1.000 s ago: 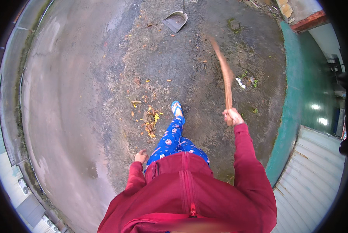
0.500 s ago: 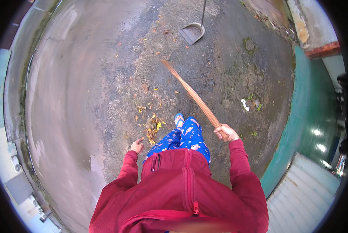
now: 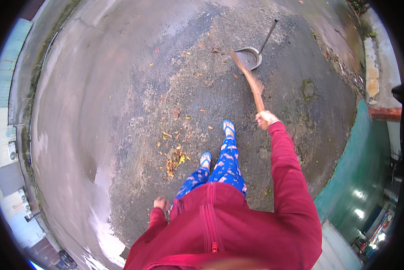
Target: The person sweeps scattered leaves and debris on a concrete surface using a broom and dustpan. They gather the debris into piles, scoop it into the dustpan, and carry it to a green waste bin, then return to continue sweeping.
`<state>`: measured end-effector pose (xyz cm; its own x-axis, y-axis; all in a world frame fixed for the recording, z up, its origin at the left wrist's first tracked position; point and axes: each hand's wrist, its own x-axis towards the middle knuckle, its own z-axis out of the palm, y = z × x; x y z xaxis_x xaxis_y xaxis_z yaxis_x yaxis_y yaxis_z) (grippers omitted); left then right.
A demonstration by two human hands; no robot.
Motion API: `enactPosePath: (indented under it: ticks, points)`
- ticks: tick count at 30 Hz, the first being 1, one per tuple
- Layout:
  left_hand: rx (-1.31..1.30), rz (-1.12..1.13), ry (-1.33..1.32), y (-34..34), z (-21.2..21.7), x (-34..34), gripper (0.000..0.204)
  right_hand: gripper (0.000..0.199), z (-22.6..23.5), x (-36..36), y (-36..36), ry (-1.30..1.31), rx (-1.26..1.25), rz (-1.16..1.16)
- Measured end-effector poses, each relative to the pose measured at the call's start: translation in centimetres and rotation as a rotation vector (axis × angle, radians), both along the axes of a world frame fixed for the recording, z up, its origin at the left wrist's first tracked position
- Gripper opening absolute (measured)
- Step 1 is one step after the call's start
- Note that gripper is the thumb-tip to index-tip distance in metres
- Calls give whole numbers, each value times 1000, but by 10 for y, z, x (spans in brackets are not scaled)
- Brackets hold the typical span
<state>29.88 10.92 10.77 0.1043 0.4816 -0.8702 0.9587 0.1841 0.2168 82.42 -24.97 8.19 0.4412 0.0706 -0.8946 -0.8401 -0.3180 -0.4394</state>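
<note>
My right hand [image 3: 266, 119] is stretched forward, closed around the bound end of a brown stick broom [image 3: 257, 92]. The broom's thin bristles reach away and fan out slightly. Its tip overlaps the left side of a long-handled dustpan [image 3: 250, 59] lying on the ground; whether they touch I cannot tell. Low at my left side hangs my left hand [image 3: 161, 204], its fingers smeared by motion, with no object visible in it. Ahead of that hand lies a small heap of yellow and brown leaves [image 3: 174, 161].
Wet, rough pavement [image 3: 134, 135] surrounds my feet, which wear blue flip-flops [image 3: 229, 126]. Scattered leaves [image 3: 176, 112] dot the ground ahead. A smooth green floor [image 3: 359, 171] borders the right, and a pale wall [image 3: 4, 135] curves along the left.
My right hand has swung forward with the broom, whose tip now overlaps the dustpan. My right foot has come forward, and my left hand sits lower in the picture.
</note>
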Motion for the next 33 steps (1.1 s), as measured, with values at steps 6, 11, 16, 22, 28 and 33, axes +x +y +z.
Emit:
enactPosePath:
  ticks: [6,11,16,22,28,33]
  points:
    - [-88,-87,161,-66,8,24,38,11,-16,-48,4,203,61,361]
    - [-177,-147,-82,-78,-2,155,40,16,39,12,-60,334,345,327]
    - [-216,259,-372,-76,38,246,39,27,79,94,-45,154,404,207]
    - [107,-78,-182,-108,60,168,39,10,-9,241,24,-63,177,371]
    - [-41,29,455,-181,79,65,36,9,-103,277,103,-168,-196,594]
    - [52,-242,423,-188,64,73,29,26,-41,248,18,-7,90,820]
